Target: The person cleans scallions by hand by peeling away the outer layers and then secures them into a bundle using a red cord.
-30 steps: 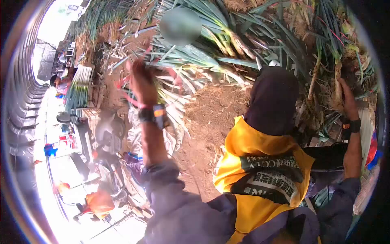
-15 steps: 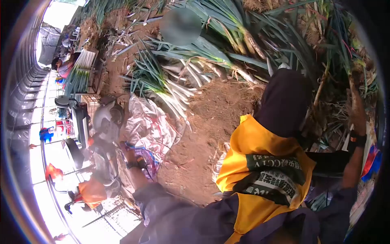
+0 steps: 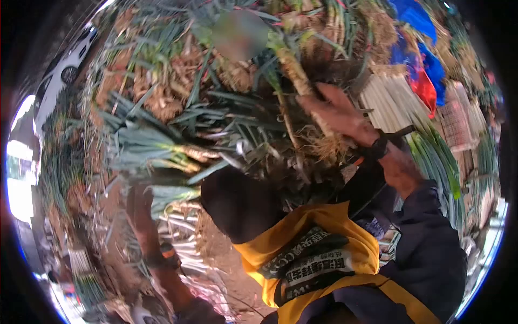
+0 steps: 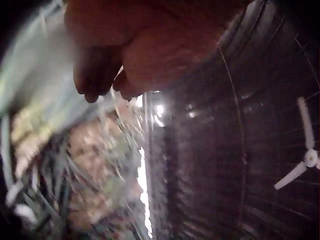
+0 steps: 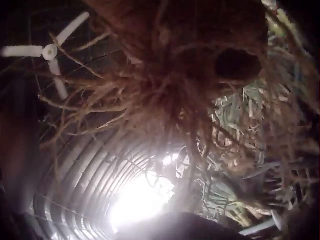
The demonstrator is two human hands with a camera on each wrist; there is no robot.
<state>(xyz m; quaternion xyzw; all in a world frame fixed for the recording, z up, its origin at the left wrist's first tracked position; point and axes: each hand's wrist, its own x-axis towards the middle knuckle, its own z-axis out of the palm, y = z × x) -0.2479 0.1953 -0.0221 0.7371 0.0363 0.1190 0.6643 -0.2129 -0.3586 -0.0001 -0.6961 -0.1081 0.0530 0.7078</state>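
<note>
In the head view, my right hand (image 3: 340,113) grips a thick leek (image 3: 294,67) near its base, where tangled roots (image 3: 329,147) hang. Those roots (image 5: 175,95) spread beneath the dark hand (image 5: 180,30) in the right wrist view. My left hand (image 3: 141,210) is blurred at the lower left, beside white leek stalks (image 3: 181,232), holding nothing. The left wrist view has this hand (image 4: 150,45) with fingers hanging loosely bent and bare, leeks blurred behind it.
Leeks with green leaves (image 3: 143,143) lie left of centre. A bundle of trimmed white stalks (image 3: 391,97) is at the right, near red (image 3: 423,89) and blue bags (image 3: 415,19). Yellow printed cloth (image 3: 318,259) and a dark rounded shape (image 3: 237,202) fill the lower middle.
The head view has swung right. My left hand has moved from the pale crumpled sheet back beside the leeks. My right hand still holds a leek, which now shows nearer the middle.
</note>
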